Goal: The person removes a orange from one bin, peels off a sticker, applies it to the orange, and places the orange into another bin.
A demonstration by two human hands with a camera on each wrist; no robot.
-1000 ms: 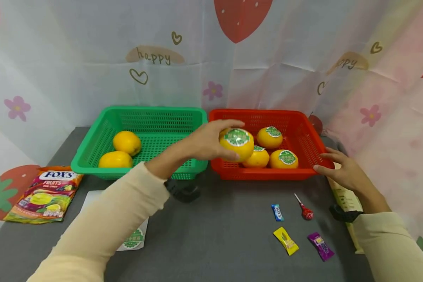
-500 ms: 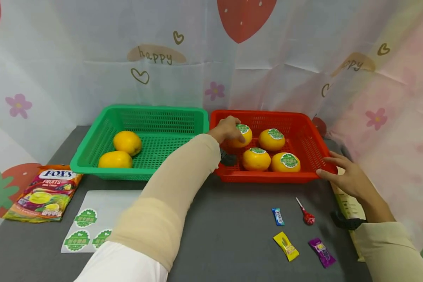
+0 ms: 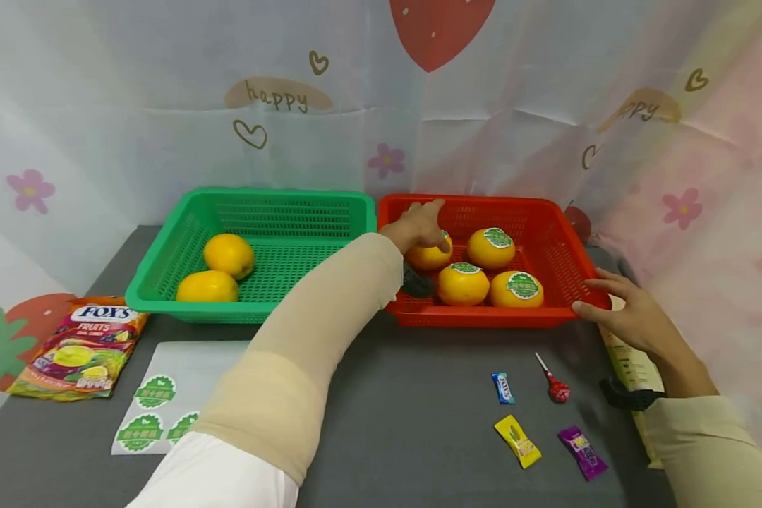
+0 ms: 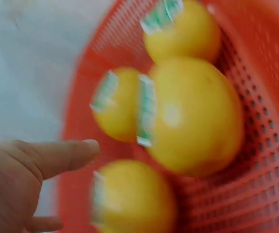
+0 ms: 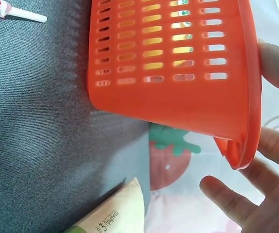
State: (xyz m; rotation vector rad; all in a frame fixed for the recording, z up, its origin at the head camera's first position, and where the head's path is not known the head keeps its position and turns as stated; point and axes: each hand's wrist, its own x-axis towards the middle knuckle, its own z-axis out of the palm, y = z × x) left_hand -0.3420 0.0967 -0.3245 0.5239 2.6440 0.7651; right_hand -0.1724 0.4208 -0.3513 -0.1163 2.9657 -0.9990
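In the head view my left hand (image 3: 421,224) is over the left end of the red basket (image 3: 482,319), fingers spread, just above an orange-yellow fruit (image 3: 427,259) with a green label. The left wrist view shows an outstretched finger (image 4: 66,155) beside several such fruits, one large fruit (image 4: 193,116) in the middle; this view is blurred. At the basket's front right corner my right hand (image 3: 631,314) holds the rim. Seen from the right wrist, thumb and fingers lie on either side of the corner (image 5: 246,145), with one finger sticking out free.
On the left, a green basket (image 3: 317,310) holds two unlabelled fruits (image 3: 228,257). A label sheet (image 3: 184,367) and FOX'S candy bag (image 3: 82,349) lie nearby. A lollipop (image 3: 555,386), wrapped sweets (image 3: 517,441) and a spaghetti packet (image 3: 631,370) are at right.
The left hand has carried a labelled fruit from above the red basket down into its left end and let it go; the fingers have lifted slightly. The right hand stays at the corner.
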